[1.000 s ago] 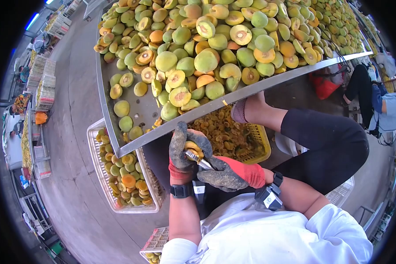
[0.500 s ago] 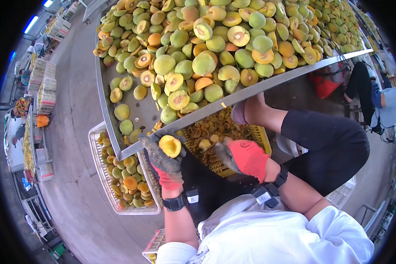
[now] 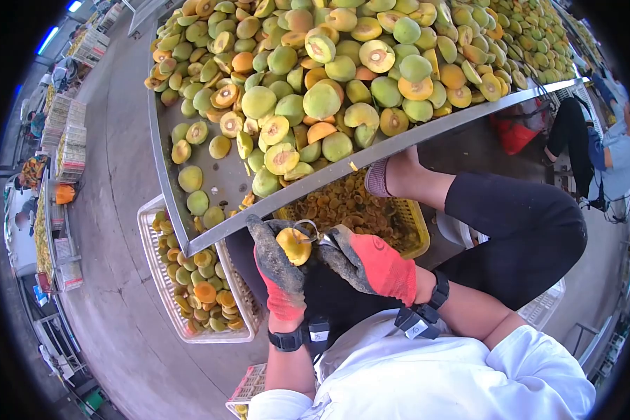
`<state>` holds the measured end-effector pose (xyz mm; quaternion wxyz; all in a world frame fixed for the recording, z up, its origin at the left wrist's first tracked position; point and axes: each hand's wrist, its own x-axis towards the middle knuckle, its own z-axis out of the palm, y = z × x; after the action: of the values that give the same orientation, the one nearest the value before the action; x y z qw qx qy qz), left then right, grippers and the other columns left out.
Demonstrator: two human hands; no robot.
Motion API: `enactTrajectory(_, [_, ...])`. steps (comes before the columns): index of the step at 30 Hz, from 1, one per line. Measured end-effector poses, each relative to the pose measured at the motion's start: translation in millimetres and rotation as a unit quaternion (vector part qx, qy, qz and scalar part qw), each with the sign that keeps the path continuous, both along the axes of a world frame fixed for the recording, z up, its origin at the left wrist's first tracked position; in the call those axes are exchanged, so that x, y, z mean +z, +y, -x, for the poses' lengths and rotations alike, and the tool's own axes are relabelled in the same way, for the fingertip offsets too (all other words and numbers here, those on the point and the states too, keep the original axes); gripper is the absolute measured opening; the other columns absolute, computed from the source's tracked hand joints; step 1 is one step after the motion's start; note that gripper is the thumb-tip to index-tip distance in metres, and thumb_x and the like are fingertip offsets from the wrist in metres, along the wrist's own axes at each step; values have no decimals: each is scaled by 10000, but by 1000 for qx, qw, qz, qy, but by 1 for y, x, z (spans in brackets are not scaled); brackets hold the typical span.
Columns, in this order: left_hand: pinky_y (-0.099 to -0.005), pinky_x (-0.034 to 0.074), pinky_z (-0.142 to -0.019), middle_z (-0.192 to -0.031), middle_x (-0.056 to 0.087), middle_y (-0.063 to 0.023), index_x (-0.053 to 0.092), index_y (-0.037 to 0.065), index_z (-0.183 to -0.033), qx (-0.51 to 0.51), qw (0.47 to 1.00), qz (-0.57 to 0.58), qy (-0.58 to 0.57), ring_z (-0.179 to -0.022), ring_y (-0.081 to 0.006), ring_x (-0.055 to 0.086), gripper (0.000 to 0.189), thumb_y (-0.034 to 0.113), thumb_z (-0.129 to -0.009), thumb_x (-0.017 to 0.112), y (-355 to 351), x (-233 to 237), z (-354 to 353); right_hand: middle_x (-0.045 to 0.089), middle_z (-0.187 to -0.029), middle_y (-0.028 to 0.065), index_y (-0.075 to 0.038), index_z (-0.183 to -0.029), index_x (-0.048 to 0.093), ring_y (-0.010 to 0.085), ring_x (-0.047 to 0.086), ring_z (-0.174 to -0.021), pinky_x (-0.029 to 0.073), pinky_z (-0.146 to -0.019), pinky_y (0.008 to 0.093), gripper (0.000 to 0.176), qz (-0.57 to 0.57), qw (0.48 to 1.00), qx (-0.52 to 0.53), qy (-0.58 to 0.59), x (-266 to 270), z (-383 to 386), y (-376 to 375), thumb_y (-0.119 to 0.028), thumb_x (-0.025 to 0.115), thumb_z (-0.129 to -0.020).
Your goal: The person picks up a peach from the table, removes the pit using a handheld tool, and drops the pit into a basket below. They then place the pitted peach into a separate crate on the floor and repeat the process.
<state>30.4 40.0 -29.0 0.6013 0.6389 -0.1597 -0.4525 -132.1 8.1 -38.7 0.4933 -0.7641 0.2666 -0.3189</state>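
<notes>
My left hand (image 3: 278, 262), in a grey and red glove, is closed round a yellow fruit half (image 3: 293, 246). Close on its right, my right hand (image 3: 365, 262), gloved alike, grips a small metal tool (image 3: 308, 229) whose curved loop touches the fruit. Above both hands is the metal rim (image 3: 287, 196) of a tray heaped with green and orange fruit halves (image 3: 322, 100). Below that rim a yellow crate (image 3: 418, 238) holds brownish-yellow pieces.
A white crate (image 3: 162, 283) of fruit halves stands on the floor at the left. My bent leg (image 3: 518, 231) is at the right. Another person (image 3: 617, 157) sits at the far right near a red bag (image 3: 516, 133). Stacked crates (image 3: 68, 147) stand far left.
My left hand has shifted slightly right and down with the fruit. My right hand has moved left to meet it, and the tool's loop now shows at the fruit.
</notes>
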Motion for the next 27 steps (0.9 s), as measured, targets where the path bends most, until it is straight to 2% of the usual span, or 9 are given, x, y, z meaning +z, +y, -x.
enactTrajectory(8, [-255,434,-388,-641,577,-107,553,14,-805,-29,999,-3,15,-416,-174,526,607,548,-981,325,9,29,5,635,-937,26,-25,-1010,613,126,608,-825,509,-733,271,170,-500,854,-142,-2,-62,17,-16,-166,531,-962])
enactTrajectory(10, [-240,442,-400,-641,570,-97,553,10,-800,14,998,7,-58,-438,-158,534,620,553,-980,316,14,43,-6,648,-923,36,-50,-996,643,125,615,-869,519,-785,251,219,-458,871,-174,-10,-18,13,-12,-225,515,-974])
enactTrajectory(13, [-234,455,-457,-685,581,-77,569,0,-842,69,987,25,-145,-523,-140,567,557,484,-997,340,45,33,-70,652,-985,47,-54,-1083,621,117,620,-936,515,-821,234,346,-819,338,-125,-447,-26,15,-18,-342,449,-996])
enactTrajectory(14, [-244,479,-506,-717,596,-72,587,-15,-887,100,983,22,-153,-586,-144,599,504,436,-1000,390,59,26,-99,652,-985,47,-54,-1083,621,117,620,-936,515,-821,234,346,-820,338,-112,-448,-31,13,-15,-342,449,-996])
enactTrajectory(16, [-271,497,-602,-804,621,-85,594,-18,-966,103,938,-84,-320,-698,-172,622,404,366,-977,468,82,12,-155,648,-1055,49,-58,-1151,594,118,620,-959,511,-846,236,343,-578,773,-93,-244,-47,12,-7,-336,479,-985])
enactTrajectory(17, [-298,516,-698,-891,646,-98,601,-21,-1045,100,859,-195,-463,-810,-200,644,334,296,-955,547,80,18,-164,646,-1076,28,-91,-1179,585,102,620,-933,512,-789,235,350,-656,685,14,-318,-49,13,-18,-357,455,-992])
enactTrajectory(20, [-319,475,-858,-1036,636,-94,587,10,-1175,64,743,-151,-649,-965,-209,603,296,113,-899,608,61,30,-180,650,-1037,-9,-131,-1144,600,85,614,-858,480,-681,212,362,-598,738,-152,-271,-43,-1,-17,-408,420,-995])
enactTrajectory(21, [-329,464,-897,-1126,613,-112,562,19,-1220,48,742,-120,-658,-1009,-211,589,356,88,-875,612,46,27,-185,637,-950,-44,-165,-1110,609,82,585,-761,429,-593,208,393,-705,654,-142,-235,-46,4,-30,-476,406,-981])
enactTrajectory(27, [-389,482,-894,-1307,511,-206,509,69,-1275,-90,688,-273,-666,-1099,-359,578,536,340,-839,664,-75,2,-204,579,-798,-66,-191,-1084,614,90,501,-613,391,-509,238,443,-653,731,-119,-156,-25,8,-28,-560,411,-948])
